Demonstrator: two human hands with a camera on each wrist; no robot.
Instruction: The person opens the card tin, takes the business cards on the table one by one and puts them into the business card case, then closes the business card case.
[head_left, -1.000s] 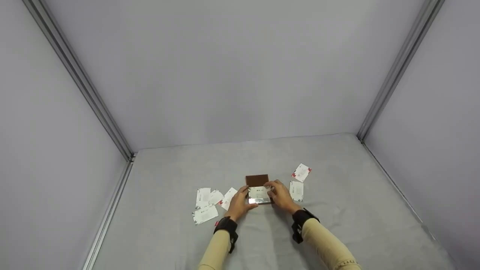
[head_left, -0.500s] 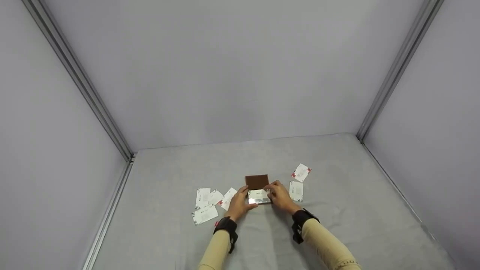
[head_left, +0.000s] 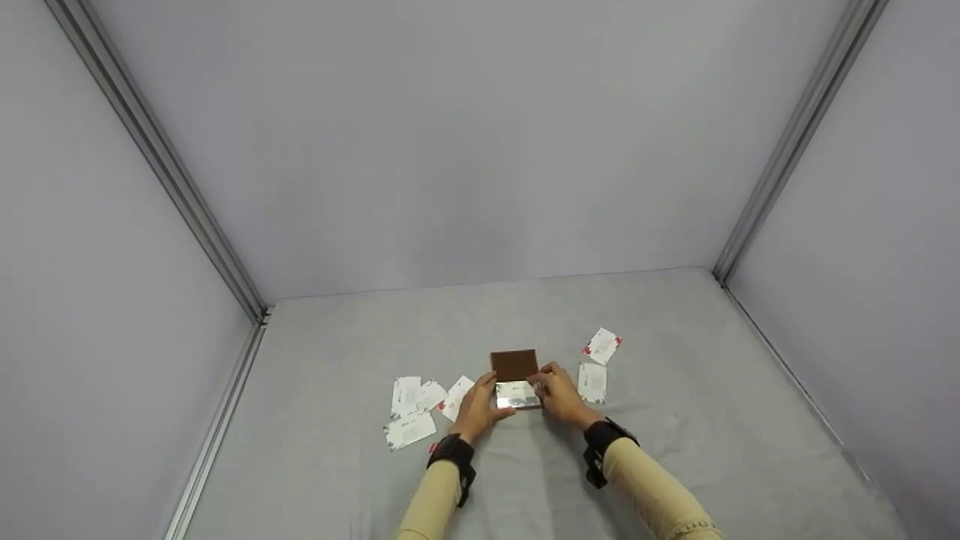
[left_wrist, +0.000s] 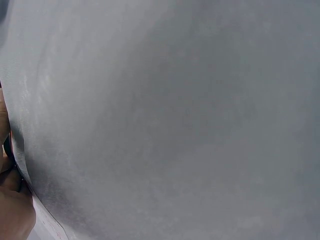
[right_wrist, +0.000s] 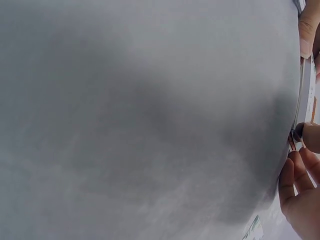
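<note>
Change: hardly anything has shifted since a second ago; the right hand's fingers have drawn in a little over the white card in the case, and both hands stay at the case.
Sleeves: two beige sleeves with black wrist straps reach in from the near edge of the head view.
Left hand (head_left: 477,409): fingers curl against the left side of the small shiny metal card case (head_left: 518,396), with the thumb lying along its near edge, so it grips the case.
Right hand (head_left: 559,395): fingers bend over the right end of the case and pinch at the white printed card (head_left: 516,389) that lies in its tray. The right wrist view shows fingertips (right_wrist: 306,27) at a thin metal edge.
Case: it lies on the grey cloth-covered worktop (head_left: 675,450) between the two hands, its brown rectangular lid (head_left: 514,364) folded open on the far side.
Left cards: a loose cluster of white cards with red marks (head_left: 417,405) lies on the worktop just left of the left hand.
Right cards: one white card (head_left: 592,382) lies just beside the right hand, and another white card with red corners (head_left: 603,345) lies a little farther off.
Walls: plain grey panels with metal corner rails (head_left: 795,135) rise behind.
</note>
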